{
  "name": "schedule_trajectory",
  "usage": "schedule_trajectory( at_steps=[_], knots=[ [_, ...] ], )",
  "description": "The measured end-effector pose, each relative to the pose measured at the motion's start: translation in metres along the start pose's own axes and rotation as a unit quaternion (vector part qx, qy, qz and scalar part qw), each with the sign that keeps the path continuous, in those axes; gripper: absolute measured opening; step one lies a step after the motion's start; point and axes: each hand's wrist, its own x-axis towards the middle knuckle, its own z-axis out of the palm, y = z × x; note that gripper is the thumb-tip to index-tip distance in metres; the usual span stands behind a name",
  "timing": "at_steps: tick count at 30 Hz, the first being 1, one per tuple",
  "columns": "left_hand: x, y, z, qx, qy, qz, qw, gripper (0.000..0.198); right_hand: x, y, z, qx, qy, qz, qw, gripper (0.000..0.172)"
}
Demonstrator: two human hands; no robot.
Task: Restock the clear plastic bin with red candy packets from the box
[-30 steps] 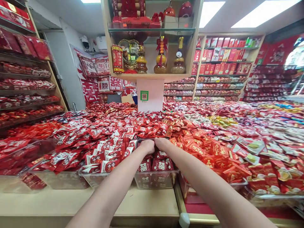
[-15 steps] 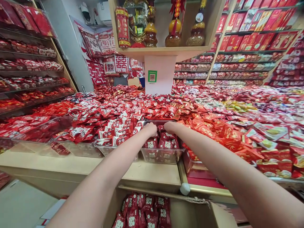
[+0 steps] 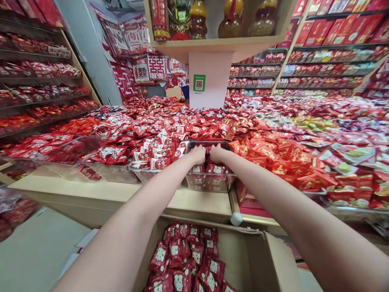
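Observation:
Both my hands reach into a clear plastic bin (image 3: pixel 209 185) of dark red packets (image 3: pixel 216 168) with white characters. My left hand (image 3: pixel 198 154) is on the bin's left side, its fingers curled down among the packets. Close beside it, my right hand (image 3: pixel 216 153) bends its fingers downward too. The fingertips and whatever they grip are hidden. Below my arms, an open cardboard box (image 3: pixel 243 253) contains more dark red packets (image 3: pixel 178 247) of the same look, heaped on its left side.
Left of the bin stands a bin of red-and-white packets (image 3: pixel 159 163); orange-red packets (image 3: pixel 284 166) lie to the right. A wooden counter edge (image 3: pixel 200 200) runs in front. Overhead, a wooden display shelf (image 3: pixel 212 44) juts out on a white post (image 3: pixel 209 91).
The view has tilted down, showing more of the cardboard box and its packets. My hands remain in the bin; the right hand, previously more hidden, now shows more of its back and fingers.

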Motion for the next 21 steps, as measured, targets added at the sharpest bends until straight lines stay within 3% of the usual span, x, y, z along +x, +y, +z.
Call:
schedule_trajectory(
  at_steps=[3, 5, 6, 7, 8, 10, 12, 14, 17, 21],
  knots=[
    [-0.025, 0.011, -0.016, -0.028, 0.030, 0.027, 0.999, 0.024, -0.037, -0.001, -0.020, 0.020, 0.090, 0.020, 0.996, 0.042],
    [-0.063, 0.016, -0.023, -0.055, 0.063, 0.054, 0.995, 0.029, -0.082, -0.002, -0.030, 0.094, 0.148, -0.013, 0.984, 0.034],
    [-0.089, 0.017, -0.022, -0.075, 0.087, 0.076, 0.991, 0.032, -0.111, -0.004, -0.028, 0.144, 0.146, -0.036, 0.978, 0.032],
    [-0.118, 0.017, -0.018, -0.128, 0.122, 0.121, 0.977, 0.032, -0.142, -0.007, -0.020, 0.192, 0.119, -0.069, 0.972, 0.031],
    [-0.149, 0.016, -0.008, -0.176, 0.113, 0.155, 0.966, 0.031, -0.175, -0.012, -0.006, 0.237, 0.068, -0.104, 0.964, 0.030],
    [-0.212, 0.013, 0.022, -0.246, 0.042, 0.130, 0.960, 0.029, -0.238, -0.025, 0.042, 0.296, -0.063, -0.131, 0.944, 0.027],
    [-0.267, 0.010, 0.060, -0.267, -0.051, 0.086, 0.958, 0.029, -0.285, -0.040, 0.101, 0.284, -0.161, -0.075, 0.942, 0.029],
    [-0.307, 0.007, 0.094, -0.272, -0.110, 0.014, 0.956, 0.031, -0.314, -0.051, 0.152, 0.238, -0.247, 0.001, 0.939, 0.042],
    [-0.338, 0.004, 0.126, -0.263, -0.154, -0.068, 0.950, 0.035, -0.327, -0.059, 0.192, 0.226, -0.309, 0.020, 0.924, 0.046],
    [-0.343, -0.003, 0.142, -0.256, -0.203, -0.124, 0.937, 0.042, -0.318, -0.064, 0.201, 0.156, -0.355, 0.026, 0.921, 0.045]
  ],
)
